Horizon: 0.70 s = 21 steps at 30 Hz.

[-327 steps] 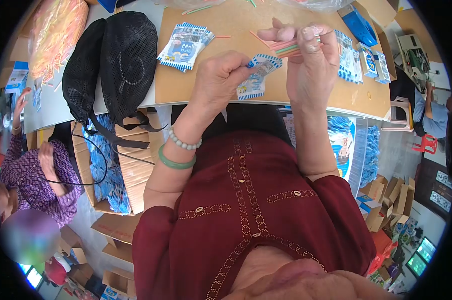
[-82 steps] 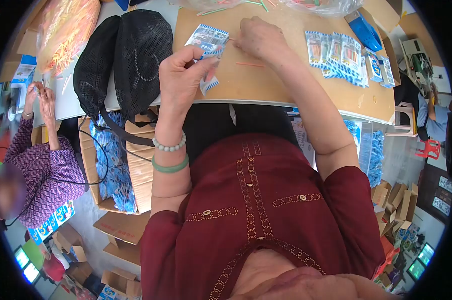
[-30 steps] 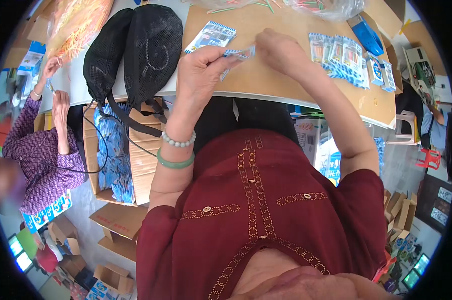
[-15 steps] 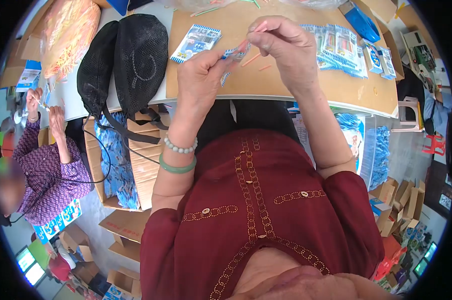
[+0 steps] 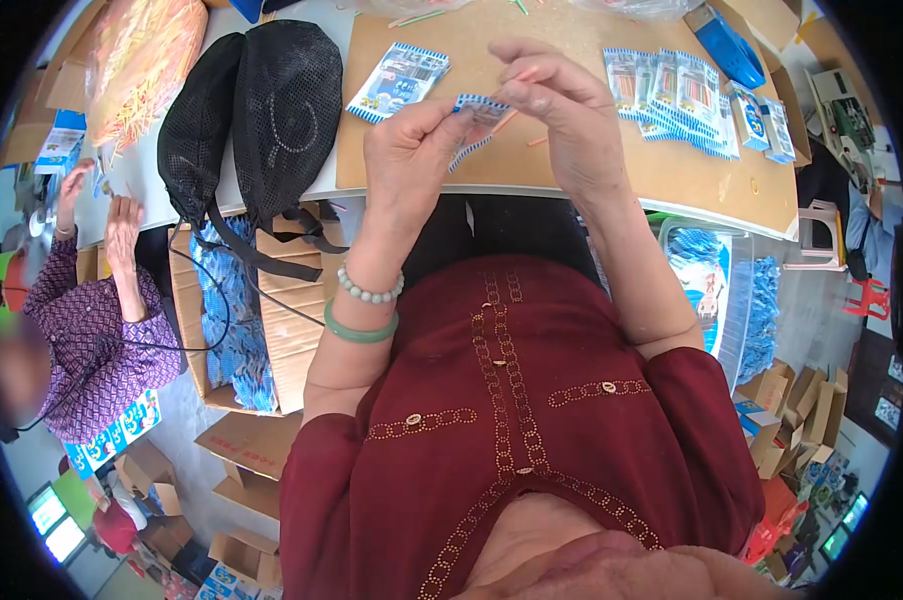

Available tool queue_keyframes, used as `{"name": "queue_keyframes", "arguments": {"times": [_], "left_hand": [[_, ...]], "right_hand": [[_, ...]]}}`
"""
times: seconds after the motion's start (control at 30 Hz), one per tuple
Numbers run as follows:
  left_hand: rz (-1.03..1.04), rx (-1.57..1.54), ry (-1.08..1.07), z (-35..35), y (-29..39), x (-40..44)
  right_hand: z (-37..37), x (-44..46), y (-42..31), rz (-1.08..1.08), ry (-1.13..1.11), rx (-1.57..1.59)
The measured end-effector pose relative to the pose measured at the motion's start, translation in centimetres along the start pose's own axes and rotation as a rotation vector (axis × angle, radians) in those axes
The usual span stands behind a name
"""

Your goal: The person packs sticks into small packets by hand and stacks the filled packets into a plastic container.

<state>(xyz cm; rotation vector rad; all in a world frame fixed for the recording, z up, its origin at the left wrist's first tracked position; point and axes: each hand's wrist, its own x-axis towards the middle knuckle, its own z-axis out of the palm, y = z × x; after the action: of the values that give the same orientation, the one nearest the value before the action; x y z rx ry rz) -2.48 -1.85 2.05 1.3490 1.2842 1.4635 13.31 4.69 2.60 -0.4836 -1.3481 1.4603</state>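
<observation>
My left hand (image 5: 416, 150) pinches a small clear plastic packet (image 5: 479, 118) with blue-striped edges, held tilted above the table edge. My right hand (image 5: 566, 115) is at the packet's upper right corner, thumb and forefinger closed together. A bit of pink shows at those fingertips, too small to name. On the board just behind the packet lie short pinkish sticks (image 5: 537, 142). To the left of my hands is a small pile of printed blue-and-white packets (image 5: 399, 80). Several filled packets (image 5: 686, 95) overlap to the right of my right hand.
A black mesh bag (image 5: 286, 110) lies on the table at left, beside a clear bag of coloured sticks (image 5: 146, 65). Blue basket (image 5: 728, 48) and small boxes (image 5: 761, 125) stand at right. Below the table is a carton of packets (image 5: 233, 320). Another person's hand (image 5: 123, 235) works at far left.
My right hand has come down and nearer the packet, its outer fingers lifting apart. The packet is spread wider in my left hand. The other person's hands have shifted.
</observation>
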Motion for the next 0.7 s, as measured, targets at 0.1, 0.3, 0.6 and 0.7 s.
{"name": "queue_keyframes", "arguments": {"times": [0.1,0.3,0.6,0.7], "left_hand": [[-0.037,-0.07,-0.005,-0.1,-0.1,-0.1],[-0.03,-0.035,-0.025,-0.4,-0.4,-0.1],[0.013,-0.133,-0.052,0.3,0.4,-0.7],[0.003,-0.173,-0.059,0.8,0.1,-0.8]], "right_hand": [[-0.3,0.0,-0.2,-0.042,-0.015,-0.015],[-0.4,-0.3,-1.4,-0.087,-0.032,-0.036],[-0.3,-0.8,-0.9,-0.012,-0.056,-0.071],[0.2,-1.2,-0.7,0.049,-0.064,-0.1]]}}
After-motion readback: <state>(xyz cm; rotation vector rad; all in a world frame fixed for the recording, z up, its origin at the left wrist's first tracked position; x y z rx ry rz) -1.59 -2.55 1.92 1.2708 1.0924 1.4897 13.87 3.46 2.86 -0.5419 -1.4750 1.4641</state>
